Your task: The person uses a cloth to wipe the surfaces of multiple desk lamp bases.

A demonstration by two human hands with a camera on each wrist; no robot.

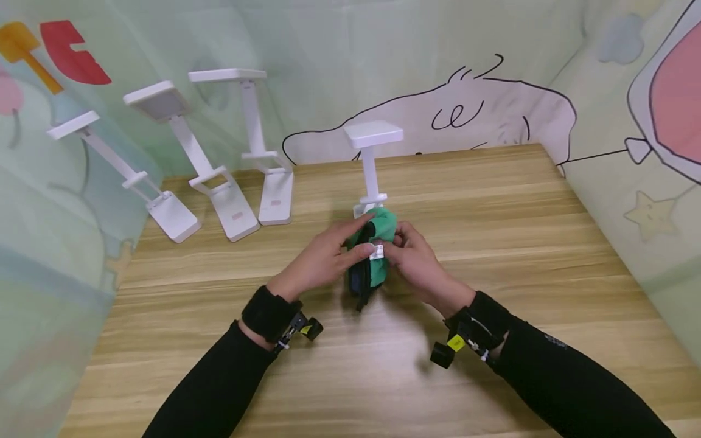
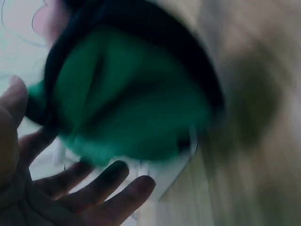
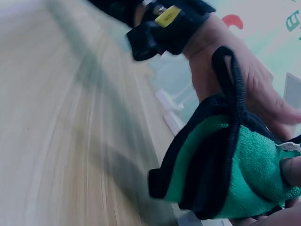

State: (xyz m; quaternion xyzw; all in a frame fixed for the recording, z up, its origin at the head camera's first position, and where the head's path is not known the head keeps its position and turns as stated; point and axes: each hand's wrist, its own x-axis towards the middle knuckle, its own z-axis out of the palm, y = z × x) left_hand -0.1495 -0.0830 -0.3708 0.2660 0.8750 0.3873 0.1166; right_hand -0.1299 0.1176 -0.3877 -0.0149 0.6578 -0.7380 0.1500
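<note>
Green cloth (image 1: 379, 272) with dark trim is located between the two hands. Beyond and to the left of the left hand (image 1: 323, 255), three white lamps (image 1: 234, 212) stand; no contact with them is required. At the left hand, the fingers are extended and laid against the cloth, not wrapped round it. Light pressure is recommended there, for steadying and spreading only. By the left thumb tip, a white label (image 1: 376, 251) is exposed; it should not be pulled, as it may tear. Straight ahead of the hands, a fourth lamp (image 1: 370, 173) stands on the desk (image 1: 547, 304). Its base is partly masked by the cloth; whether the two touch cannot be determined, so clearance should be checked. At the right hand (image 1: 418, 261), the cloth is gripped between thumb and curled fingers; a firm hold is advised whenever the left is shifted.

The left wrist view is blurred. The right fingertips are partly hidden, and that hand is cut off in the right wrist view. The label's print cannot be read.
</note>
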